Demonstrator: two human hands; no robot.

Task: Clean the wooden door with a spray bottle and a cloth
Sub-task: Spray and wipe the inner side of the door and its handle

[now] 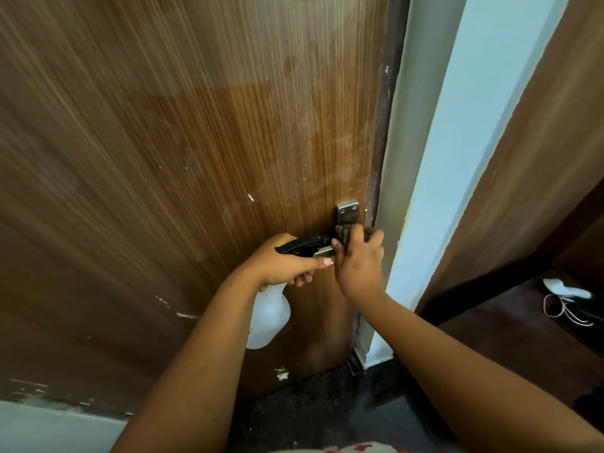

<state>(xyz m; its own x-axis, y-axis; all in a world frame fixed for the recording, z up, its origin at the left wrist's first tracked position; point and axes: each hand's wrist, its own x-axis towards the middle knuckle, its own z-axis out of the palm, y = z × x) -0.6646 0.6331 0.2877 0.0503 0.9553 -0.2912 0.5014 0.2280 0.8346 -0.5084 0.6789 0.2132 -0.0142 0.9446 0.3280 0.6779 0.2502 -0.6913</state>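
the spray bottle (268, 317) is held in the left hand (285, 263), fingers curled round the neck just under the black trigger head (305, 246), index finger laid out straight along the side. the white body hangs down in front of the lower part of the wooden door (183, 165). it's judged to be light plastic, probably a bit squashy, and how full it is can't be told. the neck is the sensible place for it to be gripped, since the round body would likely get slippery once wet.

the cloth (347, 235) is bunched up dark and soft under the right hand (358, 266), fingers curled over it and pressed against the metal handle plate (347, 214) right by the door's latch edge. being limp, it's best kept wadded in the palm so no loose corner gets snagged on the handle.

room-wise: lots of open door face is left up and to the left, so wide strokes can be made there. on the right it's tight, with the door edge, the pale frame (434, 178) and the wall just beside the knuckles, so short strokes are probably called for. the two hands are nearly touching, and the nozzle is pointed at the cloth hand. chipped patches are seen low on the door, and shoes (568, 302) are sat on the floor off to the right.
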